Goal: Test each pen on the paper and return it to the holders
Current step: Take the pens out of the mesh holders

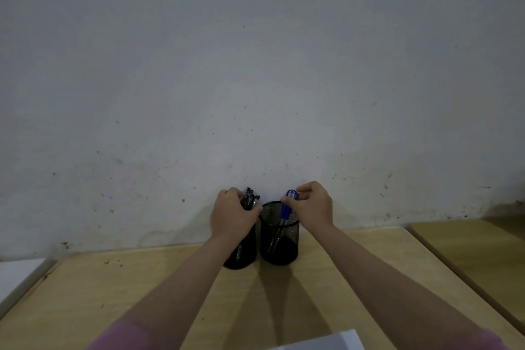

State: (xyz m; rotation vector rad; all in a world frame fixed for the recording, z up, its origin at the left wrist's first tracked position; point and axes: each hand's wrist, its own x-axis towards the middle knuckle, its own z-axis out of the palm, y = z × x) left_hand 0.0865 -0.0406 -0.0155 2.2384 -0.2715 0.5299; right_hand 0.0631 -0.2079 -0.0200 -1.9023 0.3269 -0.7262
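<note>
Two black mesh pen holders stand side by side at the back of the wooden table, against the wall. My left hand (231, 214) grips a bunch of black pens (250, 197) standing in the left holder (241, 258), and covers most of it. My right hand (312, 204) pinches the top of a blue pen (287, 207) that stands slanted inside the right holder (279, 239). A corner of white paper (326, 341) shows at the table's near edge.
The wooden table (142, 287) ends at a stained white wall (255, 79) just behind the holders. A second wooden surface (483, 247) lies to the right across a gap. A white object (17, 273) sits at the far left edge.
</note>
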